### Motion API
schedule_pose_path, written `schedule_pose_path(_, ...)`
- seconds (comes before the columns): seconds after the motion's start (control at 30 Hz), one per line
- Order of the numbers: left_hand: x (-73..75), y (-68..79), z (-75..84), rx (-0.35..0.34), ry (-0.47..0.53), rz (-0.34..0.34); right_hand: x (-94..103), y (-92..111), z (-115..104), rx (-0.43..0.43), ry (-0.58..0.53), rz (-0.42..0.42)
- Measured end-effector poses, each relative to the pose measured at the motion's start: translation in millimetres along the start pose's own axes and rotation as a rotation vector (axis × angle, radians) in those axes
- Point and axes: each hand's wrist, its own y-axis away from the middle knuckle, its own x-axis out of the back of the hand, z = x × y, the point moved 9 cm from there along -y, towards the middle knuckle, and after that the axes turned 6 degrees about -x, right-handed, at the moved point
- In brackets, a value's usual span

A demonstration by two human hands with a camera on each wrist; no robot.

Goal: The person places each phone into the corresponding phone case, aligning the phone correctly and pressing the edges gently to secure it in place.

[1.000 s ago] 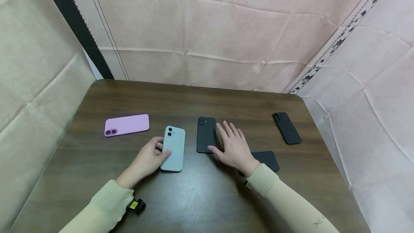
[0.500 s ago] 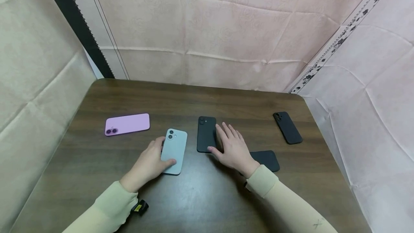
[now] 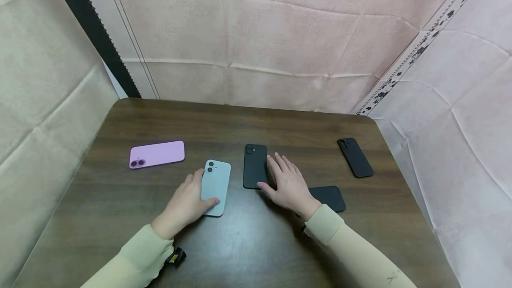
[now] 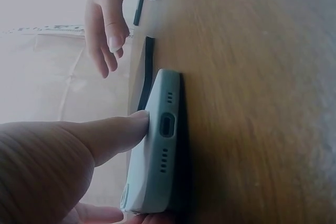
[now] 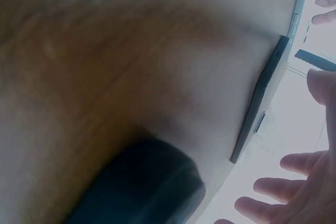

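Note:
In the head view my left hand [image 3: 184, 201] holds a light blue phone [image 3: 216, 186] by its left edge, thumb over the lower back. The left wrist view shows that thumb on the phone's back, beside the charging port of the light blue phone [image 4: 167, 124]. My right hand [image 3: 289, 184] spreads its fingers above the table, at the right side of a black phone [image 3: 254, 168]. From the right wrist view, the right fingers stand apart from that black phone [image 5: 260, 103]. A second dark phone [image 3: 329, 198] is partly hidden under the right wrist.
A purple phone [image 3: 157, 154] lies at the left of the brown wooden table [image 3: 240, 252]. Another black phone [image 3: 355, 158] lies slanted at the far right. Pale cloth [image 3: 280, 43] hangs behind the table and at both sides.
The light blue phone has shifted slightly towards me and tilted a little to the right, with the left hand following it. The right hand has barely moved.

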Motion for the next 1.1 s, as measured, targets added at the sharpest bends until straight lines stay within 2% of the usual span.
schedule_pose_path(0.27, 2.6, 0.7, 1.0, -0.022, -0.031, -0.001, 0.6, 2, -1, 0.006, 0.000, 0.014)
schedule_pose_path(0.4, 11.1, -5.4, -6.2, -0.046, -0.019, -0.009, -0.4, 3, -3, 0.021, -0.006, 0.019)
schedule_pose_path(0.63, 54.2, -26.0, -37.5, -0.060, -0.042, 0.051, 0.2, 5, -9, 0.042, -0.040, 0.020)
schedule_pose_path(0.8, 79.8, -34.8, -55.9, -0.051, -0.040, 0.053, -1.2, 5, -10, 0.044, -0.041, 0.019)
schedule_pose_path(0.93, 91.6, -39.1, -69.0, -0.054, -0.059, 0.080, -2.5, 5, -11, 0.039, -0.032, 0.006)
schedule_pose_path(1.1, 96.8, -45.9, -92.1, -0.027, -0.092, 0.091, -4.5, 4, -9, 0.027, -0.014, -0.009)
